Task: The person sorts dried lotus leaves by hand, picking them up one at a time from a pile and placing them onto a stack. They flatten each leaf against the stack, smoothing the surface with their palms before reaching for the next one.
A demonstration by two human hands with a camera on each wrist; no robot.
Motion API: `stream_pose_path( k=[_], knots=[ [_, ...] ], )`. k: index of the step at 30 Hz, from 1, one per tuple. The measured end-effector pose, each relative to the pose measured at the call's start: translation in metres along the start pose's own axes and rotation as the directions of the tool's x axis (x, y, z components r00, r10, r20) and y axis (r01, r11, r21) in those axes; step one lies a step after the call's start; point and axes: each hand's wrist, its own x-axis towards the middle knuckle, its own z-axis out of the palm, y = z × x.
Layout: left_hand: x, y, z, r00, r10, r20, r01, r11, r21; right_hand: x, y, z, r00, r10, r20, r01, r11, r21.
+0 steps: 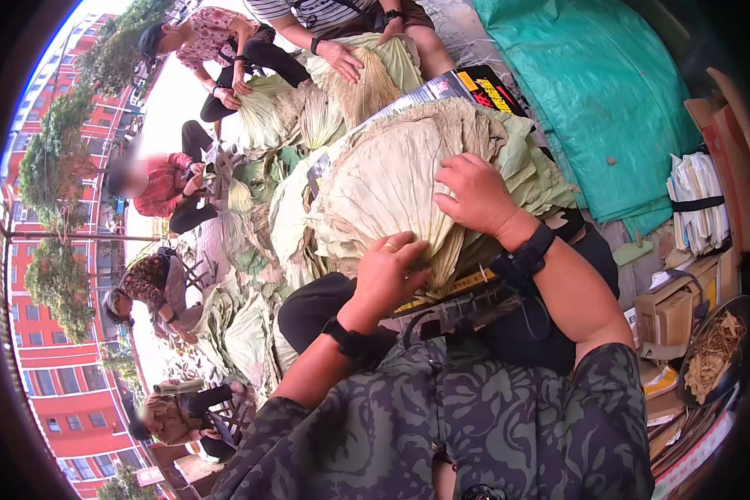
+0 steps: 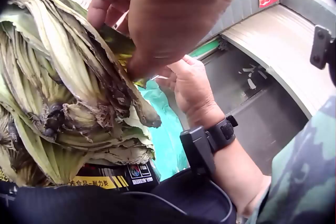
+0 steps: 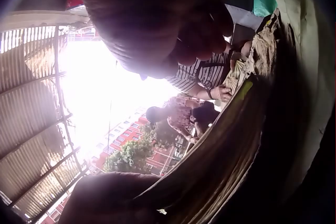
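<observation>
A stack of dried, folded lotus leaves (image 1: 392,171) lies fanned out over the person's lap, pale tan on top and greener underneath. Its gathered, darkened stem ends (image 2: 100,113) show in the left wrist view. My left hand (image 1: 392,271) rests on the top leaf close to its stem end, fingers loosely bent and spread. Farther right, my right hand (image 1: 479,196) touches the leaf's ribbed surface with bent fingers, its thumb apart from them. In the right wrist view that hand is dark, and a leaf edge (image 3: 226,150) runs below its fingers.
Below the stack lies a black and yellow printed bag (image 2: 105,182). More lotus leaves (image 1: 242,329) spread to the left, where several people sit. Green sheeting (image 1: 592,100) covers the upper right. Cardboard boxes (image 1: 675,312), bundled papers (image 1: 698,200) and a dark bowl of scraps (image 1: 715,354) stand at right.
</observation>
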Motion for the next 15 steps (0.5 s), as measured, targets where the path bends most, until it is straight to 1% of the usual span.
stream_pose_path(
  k=[1, 2, 3, 4, 5, 6, 7, 9, 11, 12, 13, 15],
  knots=[
    [-0.001, 0.000, -0.001, 0.999, 0.044, 0.032, -0.045, 0.999, 0.004, -0.003, 0.001, 0.004, 0.990, -0.116, 0.076, 0.116, 0.993, -0.003],
    [-0.002, -0.002, -0.003, 0.999, 0.040, 0.033, -0.041, 0.999, 0.004, -0.010, 0.002, 0.007, 0.958, -0.085, 0.273, 0.098, 0.995, -0.034],
    [-0.002, -0.005, -0.004, 0.998, 0.031, 0.060, -0.027, 0.997, -0.071, -0.011, 0.001, 0.008, 0.958, -0.087, 0.274, 0.100, 0.995, -0.032],
    [-0.001, -0.008, -0.005, 0.996, 0.025, 0.087, -0.012, 0.989, -0.147, -0.012, -0.001, 0.009, 0.899, -0.031, 0.438, 0.070, 0.995, -0.073],
    [0.000, -0.010, -0.003, 0.996, 0.024, 0.087, -0.011, 0.989, -0.147, -0.014, -0.001, 0.009, 0.810, 0.032, 0.585, 0.048, 0.992, -0.120],
    [0.002, -0.014, 0.000, 1.000, -0.010, -0.023, 0.007, 0.993, -0.120, -0.015, -0.002, 0.009, 0.856, -0.004, 0.517, 0.066, 0.993, -0.101],
    [0.004, -0.017, 0.002, 0.990, -0.041, -0.133, 0.029, 0.995, -0.095, -0.014, -0.001, 0.008, 0.855, -0.004, 0.519, 0.067, 0.993, -0.102],
    [0.005, -0.026, 0.010, 0.992, -0.071, -0.106, 0.061, 0.994, -0.094, -0.012, -0.002, 0.005, 0.849, 0.007, 0.528, 0.047, 0.995, -0.090],
    [0.001, -0.041, 0.031, 0.986, -0.137, 0.099, 0.132, 0.990, 0.055, -0.015, 0.000, 0.007, 0.850, -0.006, 0.527, 0.058, 0.995, -0.082],
    [-0.001, -0.046, 0.036, 0.970, -0.161, 0.183, 0.172, 0.984, -0.047, -0.014, 0.000, 0.007, 0.851, -0.015, 0.525, 0.065, 0.995, -0.078],
    [-0.003, -0.051, 0.041, 0.970, -0.167, 0.177, 0.177, 0.983, -0.042, -0.013, 0.000, 0.008, 0.851, -0.024, 0.524, 0.073, 0.995, -0.073],
    [-0.006, -0.056, 0.046, 0.976, -0.147, 0.160, 0.164, 0.981, -0.102, -0.011, -0.002, 0.008, 0.861, -0.017, 0.509, 0.085, 0.990, -0.111]
  ],
)
